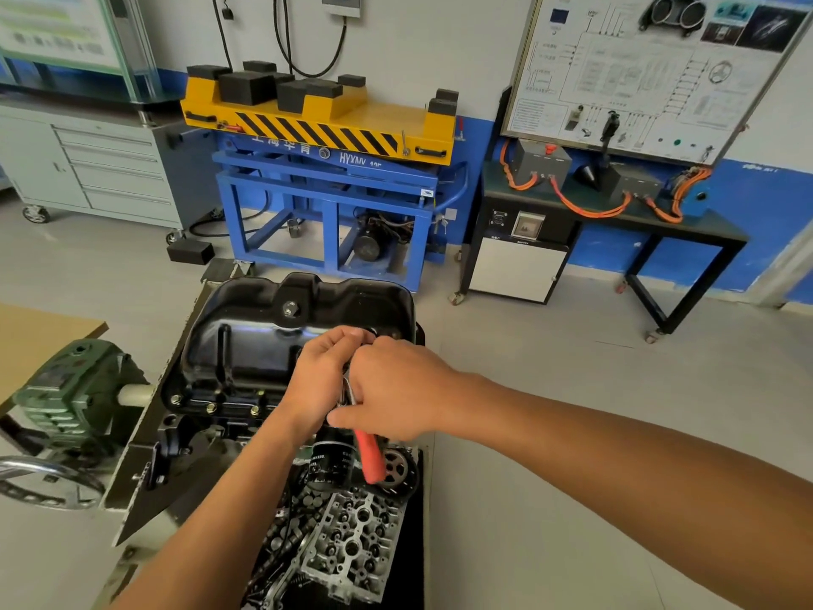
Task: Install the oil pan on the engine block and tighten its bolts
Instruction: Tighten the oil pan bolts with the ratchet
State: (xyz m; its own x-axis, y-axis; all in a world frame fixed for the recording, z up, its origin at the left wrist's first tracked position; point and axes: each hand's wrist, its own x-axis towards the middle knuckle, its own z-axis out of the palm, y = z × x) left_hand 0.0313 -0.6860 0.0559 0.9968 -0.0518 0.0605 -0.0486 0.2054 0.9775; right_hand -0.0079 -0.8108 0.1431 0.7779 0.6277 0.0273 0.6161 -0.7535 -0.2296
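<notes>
Curling round the red-handled ratchet (370, 460) at the oil pan's (264, 341) near edge, left hand (323, 385) and right hand (398, 389) could tilt its hidden socket, slipping and rounding a bolt.

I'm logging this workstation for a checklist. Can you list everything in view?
oil pan: one, black, on the engine block, centre
flange bolts: several, brass-coloured, pan's near edge
ratchet: one, red handle, centre foreground
oil filter: one, black, beside the ratchet handle
cylinder head: one, silver, bottom centre
lift table: one, yellow and blue, back wall
drawer cabinet: one, grey, back left
wiring board: one, white, back right
left hand: one, curled round the ratchet's head
right hand: one, grips the ratchet
</notes>
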